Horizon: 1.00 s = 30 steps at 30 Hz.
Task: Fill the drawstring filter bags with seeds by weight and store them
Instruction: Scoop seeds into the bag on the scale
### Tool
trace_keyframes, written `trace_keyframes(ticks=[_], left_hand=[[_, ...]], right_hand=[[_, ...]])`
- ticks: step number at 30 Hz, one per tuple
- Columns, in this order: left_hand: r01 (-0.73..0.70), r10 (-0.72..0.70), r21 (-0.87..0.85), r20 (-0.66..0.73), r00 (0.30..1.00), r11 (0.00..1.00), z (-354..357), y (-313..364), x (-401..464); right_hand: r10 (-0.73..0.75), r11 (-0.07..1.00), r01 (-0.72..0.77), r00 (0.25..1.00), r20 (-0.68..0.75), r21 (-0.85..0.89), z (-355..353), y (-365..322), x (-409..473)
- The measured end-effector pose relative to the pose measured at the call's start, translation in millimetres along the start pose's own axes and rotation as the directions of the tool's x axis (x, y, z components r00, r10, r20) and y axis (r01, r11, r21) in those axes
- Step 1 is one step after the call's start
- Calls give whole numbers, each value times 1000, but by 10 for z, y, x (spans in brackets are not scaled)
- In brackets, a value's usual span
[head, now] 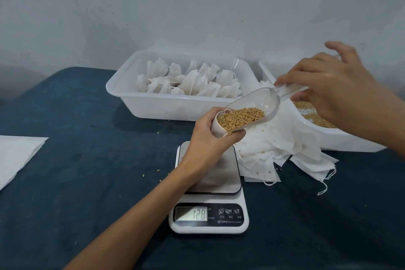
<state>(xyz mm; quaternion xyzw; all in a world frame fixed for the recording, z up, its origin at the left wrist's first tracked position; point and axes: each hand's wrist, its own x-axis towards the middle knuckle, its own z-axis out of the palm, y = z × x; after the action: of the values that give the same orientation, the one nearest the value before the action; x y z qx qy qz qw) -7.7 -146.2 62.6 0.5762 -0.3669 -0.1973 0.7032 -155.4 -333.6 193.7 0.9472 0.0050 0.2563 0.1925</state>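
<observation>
A: Left hand curled around an open filter bag, held up above the scale's steel platform.

B: Right hand pinching the handle of a clear plastic scoop, tilted down, mouth at the bag's opening, golden seeds heaped at the lip.

A: Kitchen scale near the front edge of the blue tabletop, display reading 12.8.

B: Filled bags piled in the white tub at the back edge. Seed tub towards the back right corner, under the right hand.

A: Flat empty bags stacked between scale and seed tub; white sheets at the left edge.
</observation>
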Motion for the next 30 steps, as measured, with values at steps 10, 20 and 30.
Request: trace_keyframes(ticks=[10,20,30], left_hand=[[12,-12,8,-2,1000,1000,-2,20,1],[41,-41,-3,12,999,999,-11,37,1],[36,-36,11,4,999,999,-11,65,-6]], right_hand=[[5,1000,-5,1000,8,15,11,-4,-5],[49,996,-52,998,44,76,28,-31,-32],[40,998,-42,999,36,56,13,-24,-9]])
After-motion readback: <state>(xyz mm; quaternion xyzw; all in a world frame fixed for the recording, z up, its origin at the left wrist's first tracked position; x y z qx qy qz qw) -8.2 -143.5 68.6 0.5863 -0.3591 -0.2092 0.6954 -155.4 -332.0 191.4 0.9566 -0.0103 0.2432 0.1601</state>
